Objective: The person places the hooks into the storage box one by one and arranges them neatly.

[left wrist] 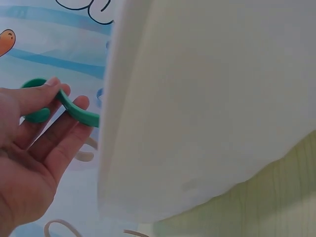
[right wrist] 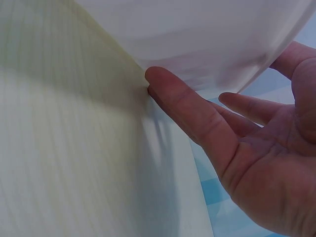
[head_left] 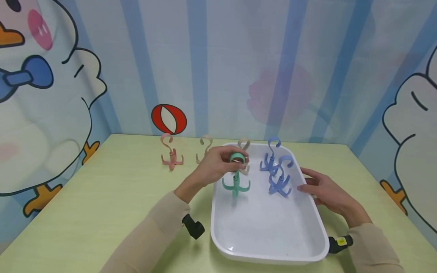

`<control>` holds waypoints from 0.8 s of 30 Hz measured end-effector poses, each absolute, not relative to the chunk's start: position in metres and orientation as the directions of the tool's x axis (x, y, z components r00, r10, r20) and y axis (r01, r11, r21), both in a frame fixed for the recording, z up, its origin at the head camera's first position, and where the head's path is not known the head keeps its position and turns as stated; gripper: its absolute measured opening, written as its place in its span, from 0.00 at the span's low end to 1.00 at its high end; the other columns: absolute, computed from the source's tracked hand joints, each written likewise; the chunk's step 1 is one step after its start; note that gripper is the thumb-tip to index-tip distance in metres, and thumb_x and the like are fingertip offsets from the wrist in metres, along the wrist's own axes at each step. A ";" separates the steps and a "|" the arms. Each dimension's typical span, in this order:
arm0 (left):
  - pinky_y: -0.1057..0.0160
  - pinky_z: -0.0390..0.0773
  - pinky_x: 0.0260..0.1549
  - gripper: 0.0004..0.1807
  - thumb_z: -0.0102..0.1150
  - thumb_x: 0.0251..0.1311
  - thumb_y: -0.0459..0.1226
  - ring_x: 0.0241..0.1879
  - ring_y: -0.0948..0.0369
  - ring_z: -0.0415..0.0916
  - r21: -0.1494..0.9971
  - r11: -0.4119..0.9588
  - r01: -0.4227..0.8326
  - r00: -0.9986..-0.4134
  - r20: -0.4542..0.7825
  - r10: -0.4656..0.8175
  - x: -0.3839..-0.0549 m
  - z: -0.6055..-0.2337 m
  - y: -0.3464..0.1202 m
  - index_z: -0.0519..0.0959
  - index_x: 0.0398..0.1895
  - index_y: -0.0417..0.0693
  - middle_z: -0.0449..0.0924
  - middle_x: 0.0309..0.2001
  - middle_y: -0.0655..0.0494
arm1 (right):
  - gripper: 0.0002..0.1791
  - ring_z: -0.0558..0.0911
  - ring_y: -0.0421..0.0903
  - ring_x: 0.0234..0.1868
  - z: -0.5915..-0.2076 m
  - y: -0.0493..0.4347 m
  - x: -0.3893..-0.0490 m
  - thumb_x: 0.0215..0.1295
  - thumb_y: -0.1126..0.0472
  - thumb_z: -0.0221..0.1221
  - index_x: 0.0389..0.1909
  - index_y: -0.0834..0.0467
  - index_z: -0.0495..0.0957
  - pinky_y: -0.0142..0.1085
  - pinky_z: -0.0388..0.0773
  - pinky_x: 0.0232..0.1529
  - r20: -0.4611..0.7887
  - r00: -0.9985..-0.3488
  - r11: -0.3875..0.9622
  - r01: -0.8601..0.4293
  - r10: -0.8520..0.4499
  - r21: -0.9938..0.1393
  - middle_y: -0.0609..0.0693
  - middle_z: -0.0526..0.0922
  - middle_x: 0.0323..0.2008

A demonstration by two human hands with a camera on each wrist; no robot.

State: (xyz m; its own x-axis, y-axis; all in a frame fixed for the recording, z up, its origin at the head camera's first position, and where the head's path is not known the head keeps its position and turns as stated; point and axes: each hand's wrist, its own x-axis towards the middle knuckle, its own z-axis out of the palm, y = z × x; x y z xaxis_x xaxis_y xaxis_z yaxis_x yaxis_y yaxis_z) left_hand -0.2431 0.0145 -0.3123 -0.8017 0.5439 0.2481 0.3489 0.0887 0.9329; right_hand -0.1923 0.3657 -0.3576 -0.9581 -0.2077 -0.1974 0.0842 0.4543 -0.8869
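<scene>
My left hand (head_left: 218,167) pinches the upper curve of a green four-pronged hanging hook (head_left: 235,184), its prongs pointing down over the left part of a white tray (head_left: 263,235). In the left wrist view the thumb and fingertips grip the green curve, and the tray wall hides the prongs. The right hand (head_left: 326,191) holds the tray's right rim, thumb over the edge and fingers against the outer wall. Inside the tray are two blue hooks, one farther back (head_left: 270,165) and one nearer (head_left: 280,185). A beige hook (head_left: 244,143) is partly hidden behind the left hand.
A pink hook (head_left: 172,159) stands on the pale green table (head_left: 112,212) to the left. Another beige hook (head_left: 206,140) is between it and the tray, partly covered by the left hand. A printed curtain (head_left: 222,76) rises behind the table.
</scene>
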 end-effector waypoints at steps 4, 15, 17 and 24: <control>0.60 0.89 0.48 0.17 0.68 0.67 0.28 0.47 0.61 0.88 0.924 0.141 0.356 -0.806 0.226 0.547 -0.245 -0.312 0.019 0.85 0.57 0.43 0.89 0.54 0.46 | 0.47 0.86 0.58 0.60 -0.357 0.365 -0.192 0.78 0.56 0.60 0.86 0.60 0.43 0.51 0.90 0.49 -0.201 -0.958 0.460 0.088 -0.203 -0.883 0.75 0.61 0.77; 0.62 0.88 0.49 0.16 0.69 0.67 0.30 0.47 0.60 0.88 0.912 0.219 0.346 -0.806 0.169 0.568 -0.248 -0.314 0.025 0.86 0.56 0.46 0.89 0.53 0.48 | 0.48 0.85 0.59 0.61 -0.359 0.366 -0.193 0.77 0.54 0.60 0.86 0.59 0.42 0.50 0.90 0.50 -0.205 -0.959 0.473 0.092 -0.194 -0.876 0.74 0.60 0.78; 0.61 0.88 0.50 0.16 0.69 0.67 0.29 0.47 0.59 0.88 0.916 0.216 0.339 -0.803 0.162 0.573 -0.249 -0.314 0.026 0.86 0.56 0.45 0.89 0.53 0.47 | 0.48 0.85 0.58 0.61 -0.359 0.366 -0.193 0.77 0.54 0.60 0.86 0.59 0.42 0.51 0.90 0.50 -0.204 -0.959 0.471 0.091 -0.196 -0.877 0.74 0.60 0.78; 0.61 0.88 0.51 0.15 0.68 0.67 0.29 0.46 0.60 0.88 0.918 0.220 0.329 -0.801 0.148 0.580 -0.251 -0.314 0.028 0.86 0.56 0.45 0.89 0.53 0.46 | 0.48 0.85 0.59 0.61 -0.359 0.366 -0.193 0.78 0.55 0.60 0.86 0.59 0.43 0.51 0.90 0.50 -0.203 -0.959 0.465 0.091 -0.196 -0.881 0.74 0.60 0.78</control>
State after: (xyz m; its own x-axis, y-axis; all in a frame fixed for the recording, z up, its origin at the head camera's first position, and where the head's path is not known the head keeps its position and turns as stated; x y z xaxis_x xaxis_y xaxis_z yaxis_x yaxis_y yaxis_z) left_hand -0.2509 0.0275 -0.3140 -0.8013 0.5796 0.1483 0.3294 0.2204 0.9181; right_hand -0.1934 0.3664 -0.3591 -0.9594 -0.1962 -0.2027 0.0911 0.4645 -0.8809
